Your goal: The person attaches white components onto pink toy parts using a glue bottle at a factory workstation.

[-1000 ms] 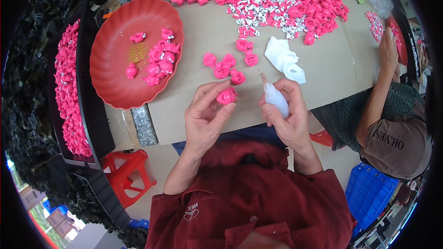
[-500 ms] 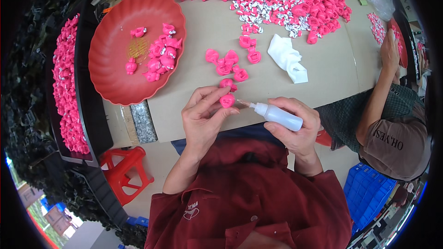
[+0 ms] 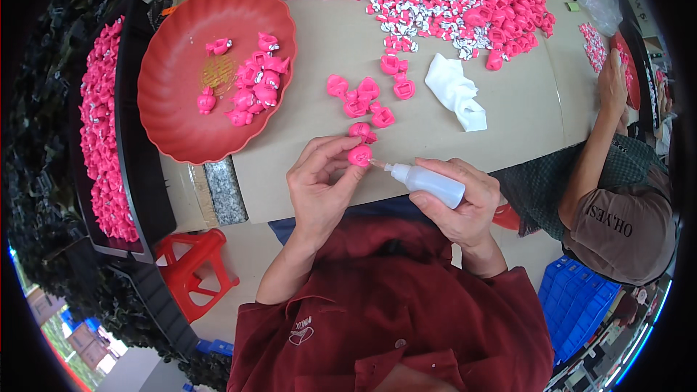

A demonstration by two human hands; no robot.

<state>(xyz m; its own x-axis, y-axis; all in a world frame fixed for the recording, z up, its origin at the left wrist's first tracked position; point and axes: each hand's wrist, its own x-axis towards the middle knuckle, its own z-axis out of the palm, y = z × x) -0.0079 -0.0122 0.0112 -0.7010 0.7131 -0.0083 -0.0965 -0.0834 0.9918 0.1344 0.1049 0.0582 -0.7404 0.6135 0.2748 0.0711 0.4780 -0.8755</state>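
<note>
Pink plastic shows between the fingertips of our left hand (image 3: 319,181): we pinch a small rounded piece (image 3: 360,156) there, over the table (image 3: 523,109) near its front edge. Our right hand (image 3: 470,199) is clamped around a pale bottle (image 3: 434,186), tilted so that its thin nozzle (image 3: 380,165) points left at the piece; we cannot tell whether the tip touches it. Another pink part (image 3: 359,130) shows just beyond the held one, and a loose cluster (image 3: 355,107) lies farther off, to the left of a crumpled white cloth (image 3: 456,93). At the far side we see a pink heap (image 3: 519,7) with white-and-pink bits (image 3: 417,11) at its front. On our left, pink figures (image 3: 264,94) lie in a red dish (image 3: 178,112); past it, a black tray (image 3: 149,174) holds many pink parts. On our right is a co-worker's hand (image 3: 613,87).
</note>
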